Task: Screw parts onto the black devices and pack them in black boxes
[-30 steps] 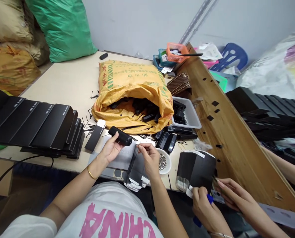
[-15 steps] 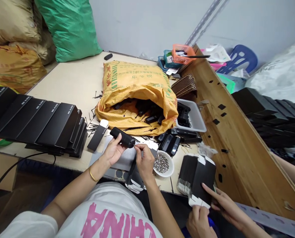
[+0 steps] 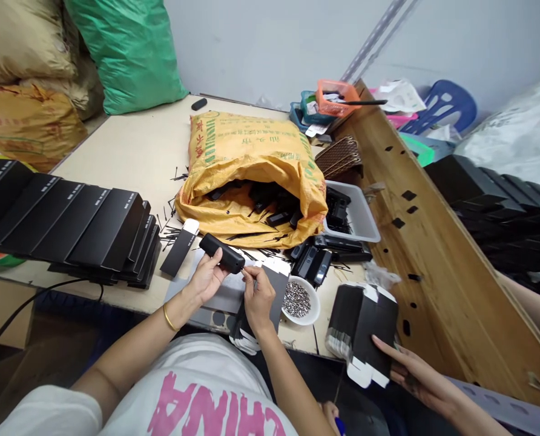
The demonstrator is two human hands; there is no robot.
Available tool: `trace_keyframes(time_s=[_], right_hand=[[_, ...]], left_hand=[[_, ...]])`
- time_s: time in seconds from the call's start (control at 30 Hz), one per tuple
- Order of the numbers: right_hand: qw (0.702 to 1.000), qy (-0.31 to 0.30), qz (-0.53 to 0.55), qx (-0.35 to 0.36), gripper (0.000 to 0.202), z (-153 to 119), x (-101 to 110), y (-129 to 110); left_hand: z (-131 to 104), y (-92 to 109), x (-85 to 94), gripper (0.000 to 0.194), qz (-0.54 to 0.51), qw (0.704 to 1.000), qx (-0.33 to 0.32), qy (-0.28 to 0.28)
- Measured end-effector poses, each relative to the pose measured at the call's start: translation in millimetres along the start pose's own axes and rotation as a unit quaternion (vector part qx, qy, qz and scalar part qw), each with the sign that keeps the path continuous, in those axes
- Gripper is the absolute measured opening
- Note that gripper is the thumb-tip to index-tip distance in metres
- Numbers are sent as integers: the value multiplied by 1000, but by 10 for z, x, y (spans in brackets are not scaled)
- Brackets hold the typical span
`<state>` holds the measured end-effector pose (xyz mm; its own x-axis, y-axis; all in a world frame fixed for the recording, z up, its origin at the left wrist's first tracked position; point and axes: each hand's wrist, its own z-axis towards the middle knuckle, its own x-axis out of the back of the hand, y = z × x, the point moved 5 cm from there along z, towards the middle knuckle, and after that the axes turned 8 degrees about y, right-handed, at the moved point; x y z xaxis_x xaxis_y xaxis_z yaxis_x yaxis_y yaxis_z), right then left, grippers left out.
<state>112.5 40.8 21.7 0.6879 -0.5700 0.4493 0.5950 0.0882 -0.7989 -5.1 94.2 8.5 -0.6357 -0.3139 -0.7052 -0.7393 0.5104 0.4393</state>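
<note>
My left hand [image 3: 209,278] is wrapped round a black oblong device [image 3: 223,253], held above the table in front of the yellow sack. The fingers of my right hand [image 3: 258,297] are pinched at the device's right end; what they hold is too small to name. A white bowl of small metal parts [image 3: 296,300] stands just right of my right hand. Under that hand, a stack of flat black cartons [image 3: 245,333] lies at the table edge. One black box with a white flap [image 3: 179,249] lies left of the device.
An open yellow sack [image 3: 247,142] holds black parts. Black boxes [image 3: 102,230] are stacked at left. A grey tray [image 3: 363,212] and a wooden partition [image 3: 433,266] are at right. Beside it, another person's hand [image 3: 410,369] touches flat black cartons [image 3: 374,327].
My right hand has shifted slightly left and down, still at the device's end. The other person's lower hand has moved down and left, away from the cartons.
</note>
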Motion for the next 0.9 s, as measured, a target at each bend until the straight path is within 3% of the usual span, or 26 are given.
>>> trace_keyframes(time_s=[0.07,0.2,0.3,0.43,0.5,0.6,0.67,0.73,0.8,0.9], right_hand=[[999,-10,28,-35,13,-33,20,54],[997,9,51,-65,21,20,235,153],[998,38,-10,-53,20,145,445,246],[994,-42,-98,-20,20,317,532,365],[992,-82,-96,-28,21,366,494,390],[989,-127,-29,-67,19,363,278,317],[977,-149,79,-129,25,312,40,234],[943,-170,205,-201,35,246,-201,173],[905,-176,288,-259,37,208,-339,184],[892,-125,315,-300,35,293,-240,358]], left_hand=[[-84,97,-42,19,19,999,-13,-37],[-224,306,39,30,123,980,-134,-85],[-89,212,224,30,245,957,-147,-50],[227,137,372,33,184,974,-132,24],[313,150,348,38,148,983,-112,14],[319,137,267,39,130,988,-79,-21],[279,100,212,38,128,988,-70,-38],[236,105,174,35,159,982,-96,-46],[211,211,173,39,237,957,-163,-45],[226,545,304,63,404,861,-309,27]])
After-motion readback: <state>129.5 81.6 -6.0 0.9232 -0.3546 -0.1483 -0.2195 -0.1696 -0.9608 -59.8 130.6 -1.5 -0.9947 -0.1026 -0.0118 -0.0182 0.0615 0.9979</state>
